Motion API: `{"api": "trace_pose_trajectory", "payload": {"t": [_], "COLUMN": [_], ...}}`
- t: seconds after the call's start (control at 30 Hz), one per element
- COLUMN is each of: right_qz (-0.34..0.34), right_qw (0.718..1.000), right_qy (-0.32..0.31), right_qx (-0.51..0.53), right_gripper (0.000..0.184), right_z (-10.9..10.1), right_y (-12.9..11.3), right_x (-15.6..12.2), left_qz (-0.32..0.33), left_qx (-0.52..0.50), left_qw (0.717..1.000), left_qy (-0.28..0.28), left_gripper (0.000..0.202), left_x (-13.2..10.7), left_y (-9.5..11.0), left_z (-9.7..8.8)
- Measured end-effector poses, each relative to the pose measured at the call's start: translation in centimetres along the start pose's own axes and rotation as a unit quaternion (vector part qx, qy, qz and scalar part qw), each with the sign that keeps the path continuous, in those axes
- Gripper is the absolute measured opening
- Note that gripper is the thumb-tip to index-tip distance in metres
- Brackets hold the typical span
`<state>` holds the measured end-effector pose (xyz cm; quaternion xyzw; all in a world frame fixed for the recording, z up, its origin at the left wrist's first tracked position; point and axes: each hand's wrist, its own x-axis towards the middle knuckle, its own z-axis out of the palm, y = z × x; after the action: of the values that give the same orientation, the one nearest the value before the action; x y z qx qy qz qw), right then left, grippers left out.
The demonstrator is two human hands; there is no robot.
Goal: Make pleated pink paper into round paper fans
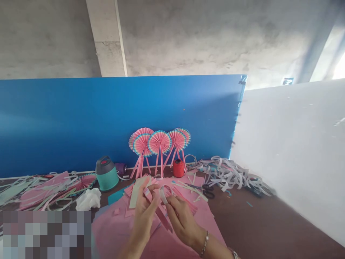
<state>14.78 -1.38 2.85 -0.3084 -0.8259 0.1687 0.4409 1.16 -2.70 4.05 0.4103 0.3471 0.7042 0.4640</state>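
Note:
Over the pink paper sheets (113, 230), my left hand (145, 208) pinches a folded pink paper strip (163, 217) that slants down to the right. Close beside it, my right hand (182, 217) is closed on a narrow white strip (162, 195), which curls up in a loop between the hands. Whether the white strip is joined to the pink one cannot be made out. Behind my hands lie a cream piece of paper (137, 189) and scissors (207, 190) with dark handles. Several round pleated pink paper fans (159, 142) lean against the blue board.
A red spool (178, 168) stands below the fans. Left of them are a teal container (106, 176) with a dark top, a purple spool (121, 168) and crumpled white plastic (88, 199). White strip scraps (229, 174) are heaped right. The blue board (81, 122) closes off the back.

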Motion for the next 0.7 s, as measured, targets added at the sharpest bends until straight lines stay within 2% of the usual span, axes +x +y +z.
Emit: {"api": "trace_pose_trajectory", "payload": {"t": [0.1,0.17,0.27,0.37,0.5,0.6,0.7], "right_qz": [-0.028,-0.015,0.053,0.118,0.161,0.171,0.133], "right_qw": [0.999,0.999,0.998,0.993,0.986,0.985,0.991], "right_qy": [-0.01,-0.005,0.008,0.017,0.051,0.036,-0.005], "right_qx": [-0.037,-0.049,-0.028,-0.003,-0.013,0.013,0.017], "right_gripper": [0.029,0.024,0.015,0.018,0.021,0.018,0.014], "right_z": [0.11,0.26,0.45,0.52,0.42,0.08,-0.39], "right_y": [0.18,0.39,0.71,0.94,0.91,0.56,0.2], "right_x": [-0.02,-0.03,-0.01,0.04,0.12,0.24,0.37], "left_qz": [-0.005,0.011,0.037,0.05,0.066,0.076,0.076], "left_qx": [0.01,0.012,0.012,0.007,0.018,0.026,0.021], "left_qw": [1.0,1.0,0.999,0.999,0.998,0.996,0.996], "left_qy": [0.002,0.018,0.031,0.019,0.012,0.026,0.042], "left_gripper": [0.059,0.059,0.059,0.059,0.057,0.056,0.056], "left_x": [-0.08,0.02,0.01,-0.24,-0.43,-0.32,-0.11], "left_y": [0.31,0.25,0.03,-0.12,-0.12,-0.01,0.25], "left_z": [0.23,0.12,-0.04,0.03,0.15,0.09,0.06]}}
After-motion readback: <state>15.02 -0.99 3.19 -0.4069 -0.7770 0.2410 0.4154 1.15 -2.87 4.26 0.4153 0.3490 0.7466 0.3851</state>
